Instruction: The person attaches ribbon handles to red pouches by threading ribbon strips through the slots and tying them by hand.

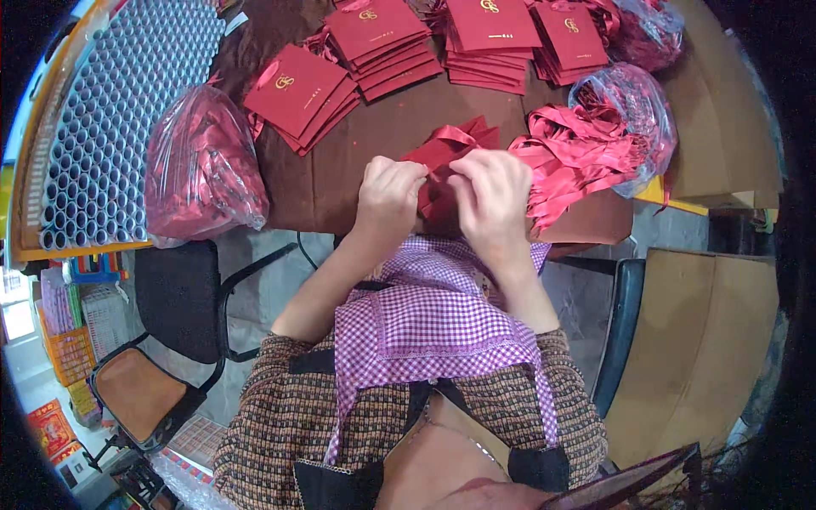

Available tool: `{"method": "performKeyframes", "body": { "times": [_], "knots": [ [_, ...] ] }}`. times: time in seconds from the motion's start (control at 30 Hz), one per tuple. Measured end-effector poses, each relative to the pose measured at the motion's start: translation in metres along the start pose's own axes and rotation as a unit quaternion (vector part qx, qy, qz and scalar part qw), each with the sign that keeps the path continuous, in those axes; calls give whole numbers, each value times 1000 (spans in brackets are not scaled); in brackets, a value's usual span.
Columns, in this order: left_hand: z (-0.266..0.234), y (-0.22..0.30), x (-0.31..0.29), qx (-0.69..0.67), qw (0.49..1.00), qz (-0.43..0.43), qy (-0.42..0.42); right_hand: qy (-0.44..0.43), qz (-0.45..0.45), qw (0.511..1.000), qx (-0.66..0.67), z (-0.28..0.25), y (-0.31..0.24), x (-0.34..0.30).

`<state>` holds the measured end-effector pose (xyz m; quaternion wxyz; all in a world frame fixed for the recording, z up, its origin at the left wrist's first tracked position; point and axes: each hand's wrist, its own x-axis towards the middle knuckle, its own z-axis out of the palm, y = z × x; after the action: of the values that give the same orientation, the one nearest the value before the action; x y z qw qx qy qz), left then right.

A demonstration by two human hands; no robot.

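Observation:
A small red paper gift bag (438, 202) is at the near edge of the table, in front of my body. A shiny red ribbon (452, 134) loops over its upper part. My left hand (391, 194) is closed at the bag's left side, thumb and fingers pinched together. Opposite it, my right hand (495, 194) is bent in a pinch at the ribbon, its fingertips close to the left ones. My fingers partly hide the ribbon's ends. Just right of my right hand lies a heap of loose red ribbons (582, 153), spilling from a clear plastic bag (642, 106).
Stacks of red gift bags (299, 89) line the far side of the brown-covered table (340, 183). To the left stand a filled clear plastic bag (206, 170) and a rack of pale tubes (110, 127). Cardboard (722, 110) rises at the right; a black chair (178, 293) stands lower left.

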<state>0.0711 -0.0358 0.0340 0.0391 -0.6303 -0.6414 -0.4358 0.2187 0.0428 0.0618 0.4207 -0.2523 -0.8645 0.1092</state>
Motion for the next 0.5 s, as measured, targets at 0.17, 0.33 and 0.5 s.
{"method": "performKeyframes", "body": {
  "times": [0.17, 0.33, 0.5],
  "knots": [
    [-7, 8, 12, -9, 996, 61, -70, -127, -70, 989, 10, -22, 24, 27],
    [-9, 12, 18, -9, 989, 136, -58, -336, -76, 936, 75, -34, 40, 51],
    [-7, 11, 22, 12, 977, 206, -59, -423, -45, 894, 140, -35, 49, 69]
  ]
}}
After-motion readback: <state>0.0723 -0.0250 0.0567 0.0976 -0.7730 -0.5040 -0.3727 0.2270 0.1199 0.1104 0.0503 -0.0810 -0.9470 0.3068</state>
